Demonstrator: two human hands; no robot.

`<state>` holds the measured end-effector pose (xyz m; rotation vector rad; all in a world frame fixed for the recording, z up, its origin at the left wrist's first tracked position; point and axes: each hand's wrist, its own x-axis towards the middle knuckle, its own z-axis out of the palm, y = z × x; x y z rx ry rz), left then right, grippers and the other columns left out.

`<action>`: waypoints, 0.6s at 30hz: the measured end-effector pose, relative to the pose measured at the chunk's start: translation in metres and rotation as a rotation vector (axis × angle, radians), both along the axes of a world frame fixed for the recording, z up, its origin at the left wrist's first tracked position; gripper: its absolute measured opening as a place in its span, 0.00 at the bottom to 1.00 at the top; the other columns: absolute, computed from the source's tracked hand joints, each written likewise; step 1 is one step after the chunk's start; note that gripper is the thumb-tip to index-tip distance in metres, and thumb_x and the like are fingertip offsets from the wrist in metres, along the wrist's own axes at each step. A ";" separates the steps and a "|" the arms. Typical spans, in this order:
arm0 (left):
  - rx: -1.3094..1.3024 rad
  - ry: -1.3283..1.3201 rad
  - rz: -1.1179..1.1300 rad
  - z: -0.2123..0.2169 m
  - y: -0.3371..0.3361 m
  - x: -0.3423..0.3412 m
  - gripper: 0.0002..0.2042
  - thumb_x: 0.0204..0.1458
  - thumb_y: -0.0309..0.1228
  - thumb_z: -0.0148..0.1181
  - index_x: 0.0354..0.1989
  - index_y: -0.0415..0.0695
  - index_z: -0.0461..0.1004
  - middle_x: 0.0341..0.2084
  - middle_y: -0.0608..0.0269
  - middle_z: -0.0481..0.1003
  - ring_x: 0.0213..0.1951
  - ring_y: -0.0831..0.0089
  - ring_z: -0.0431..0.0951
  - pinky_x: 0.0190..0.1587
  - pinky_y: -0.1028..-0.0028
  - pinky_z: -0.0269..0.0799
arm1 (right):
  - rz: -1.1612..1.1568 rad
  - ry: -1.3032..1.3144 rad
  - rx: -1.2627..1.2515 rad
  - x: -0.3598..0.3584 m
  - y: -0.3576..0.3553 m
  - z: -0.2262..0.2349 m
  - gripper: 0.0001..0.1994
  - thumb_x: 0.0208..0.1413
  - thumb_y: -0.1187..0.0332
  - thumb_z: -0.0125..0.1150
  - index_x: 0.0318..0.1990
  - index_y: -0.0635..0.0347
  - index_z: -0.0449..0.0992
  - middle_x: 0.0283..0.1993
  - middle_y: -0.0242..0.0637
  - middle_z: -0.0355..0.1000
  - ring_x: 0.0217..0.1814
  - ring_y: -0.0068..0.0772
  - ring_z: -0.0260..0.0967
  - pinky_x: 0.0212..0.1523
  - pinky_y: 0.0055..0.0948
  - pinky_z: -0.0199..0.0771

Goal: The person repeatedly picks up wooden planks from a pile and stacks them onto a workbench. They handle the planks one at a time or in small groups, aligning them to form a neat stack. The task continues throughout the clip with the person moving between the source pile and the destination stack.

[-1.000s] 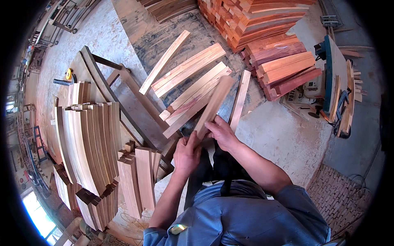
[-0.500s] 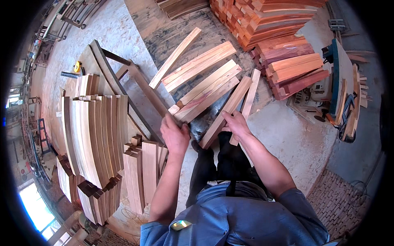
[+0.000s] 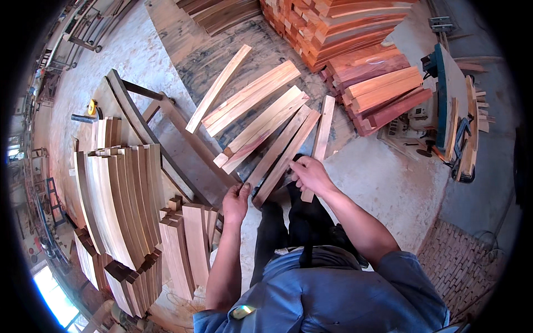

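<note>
Several pale wooden strips lie fanned out in front of me. My left hand pinches the near end of one wooden strip, thumb uppermost. Right beside it, almost parallel, lies a slightly darker wooden strip. My right hand has its fingers curled against that darker strip's right edge; its grip is partly hidden. A separate light strip passes under my right hand. Left of the pair are a bundle of strips, a wider pair and a single thin strip.
Curved pale pieces stand stacked at the left, with shorter upright blocks nearer me. A curved wooden frame is behind them. Reddish timber is piled at the far right, before a green-edged machine.
The left hand has moved nearer me. One strip has come away from the bundle and now lies against the darker strip. The whole view has shifted slightly.
</note>
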<state>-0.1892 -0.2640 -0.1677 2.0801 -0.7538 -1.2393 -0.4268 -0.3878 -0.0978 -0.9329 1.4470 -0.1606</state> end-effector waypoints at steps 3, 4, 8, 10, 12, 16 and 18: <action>-0.107 0.027 0.130 0.014 -0.010 -0.001 0.15 0.62 0.38 0.59 0.43 0.36 0.75 0.27 0.67 0.76 0.27 0.79 0.70 0.33 0.79 0.68 | -0.133 -0.063 -0.045 -0.018 0.008 -0.010 0.16 0.64 0.57 0.56 0.38 0.65 0.74 0.28 0.36 0.73 0.23 0.24 0.69 0.22 0.25 0.71; -0.163 0.076 0.222 0.015 -0.017 0.000 0.14 0.63 0.38 0.58 0.42 0.37 0.75 0.26 0.68 0.75 0.26 0.80 0.70 0.32 0.79 0.67 | -0.188 -0.091 -0.060 -0.025 0.009 -0.014 0.15 0.64 0.58 0.56 0.37 0.64 0.73 0.28 0.35 0.73 0.22 0.23 0.68 0.22 0.24 0.70; -0.037 0.469 0.469 0.015 -0.044 0.023 0.10 0.61 0.39 0.60 0.35 0.45 0.72 0.25 0.68 0.74 0.26 0.81 0.71 0.29 0.79 0.66 | -0.337 -0.166 -0.053 -0.042 0.010 -0.013 0.11 0.65 0.62 0.55 0.35 0.61 0.72 0.26 0.32 0.71 0.21 0.20 0.65 0.21 0.23 0.67; -0.028 0.454 0.454 0.013 -0.051 0.023 0.11 0.61 0.39 0.60 0.35 0.44 0.72 0.25 0.68 0.73 0.25 0.81 0.70 0.29 0.79 0.65 | -0.346 -0.183 -0.051 -0.044 0.011 -0.011 0.11 0.65 0.62 0.55 0.36 0.61 0.72 0.27 0.32 0.71 0.22 0.20 0.65 0.21 0.23 0.68; -0.007 0.430 0.384 0.008 -0.049 0.025 0.12 0.61 0.40 0.59 0.38 0.42 0.73 0.25 0.68 0.73 0.25 0.81 0.70 0.30 0.80 0.65 | -0.340 -0.205 -0.057 -0.043 0.015 -0.013 0.11 0.65 0.62 0.56 0.37 0.61 0.73 0.27 0.33 0.71 0.22 0.21 0.66 0.22 0.22 0.68; 0.063 0.291 0.064 0.004 -0.029 0.013 0.20 0.59 0.43 0.61 0.46 0.36 0.76 0.28 0.66 0.76 0.29 0.76 0.73 0.36 0.76 0.70 | -0.278 -0.217 -0.045 -0.031 0.026 -0.019 0.11 0.64 0.62 0.56 0.39 0.62 0.74 0.29 0.33 0.72 0.24 0.21 0.67 0.24 0.23 0.69; 0.130 0.282 -0.122 -0.008 -0.010 0.014 0.26 0.56 0.47 0.64 0.49 0.33 0.76 0.34 0.60 0.79 0.38 0.71 0.77 0.45 0.70 0.72 | -0.241 -0.201 -0.011 -0.022 0.029 -0.019 0.13 0.64 0.61 0.56 0.42 0.63 0.74 0.31 0.35 0.73 0.26 0.22 0.69 0.25 0.23 0.71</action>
